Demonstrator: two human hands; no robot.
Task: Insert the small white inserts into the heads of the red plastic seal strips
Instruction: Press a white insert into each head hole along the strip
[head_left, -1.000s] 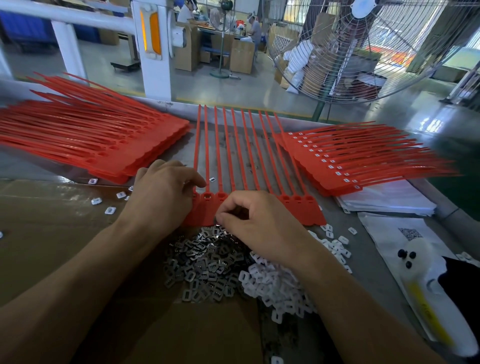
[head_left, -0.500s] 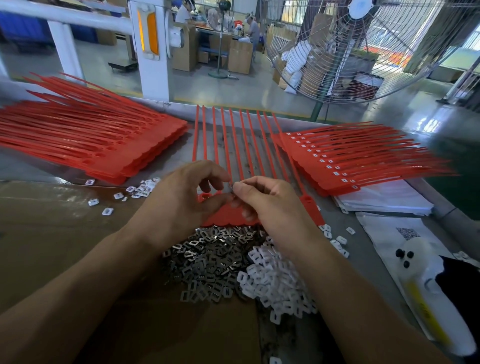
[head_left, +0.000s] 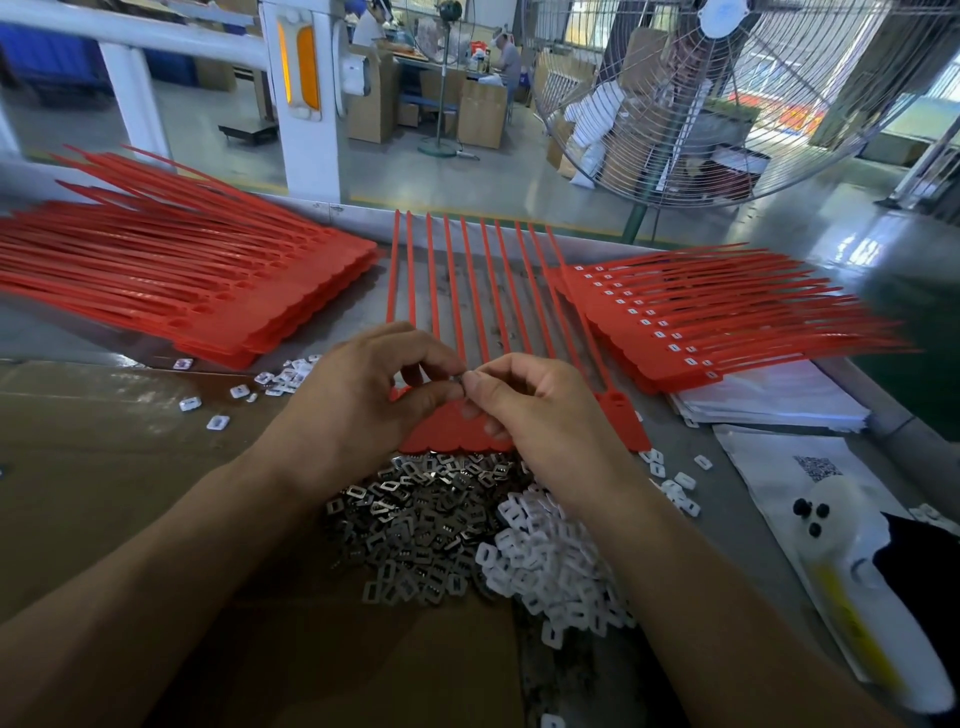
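A joined row of red seal strips (head_left: 470, 291) lies in the middle of the table, heads toward me and mostly hidden under my hands. My left hand (head_left: 363, 395) and my right hand (head_left: 540, 410) meet above those heads, fingertips pinched together on one small grey-white insert (head_left: 461, 378). Just in front of the strips lie a pile of grey metal clips (head_left: 421, 519) and a pile of small white inserts (head_left: 550, 561). A stack of red strips with white inserts in their heads (head_left: 670, 322) sits on the right.
A stack of red strips without inserts (head_left: 208, 291) lies at the left, loose white inserts (head_left: 280, 376) beside it. Brown cardboard (head_left: 104, 467) covers the near left. White papers (head_left: 769, 400) and a white handheld device (head_left: 852, 566) are on the right. A large fan (head_left: 727, 93) stands behind.
My hands lifted off the strip heads and came together, fingertips now pinching a small insert between them. The strips have not moved.
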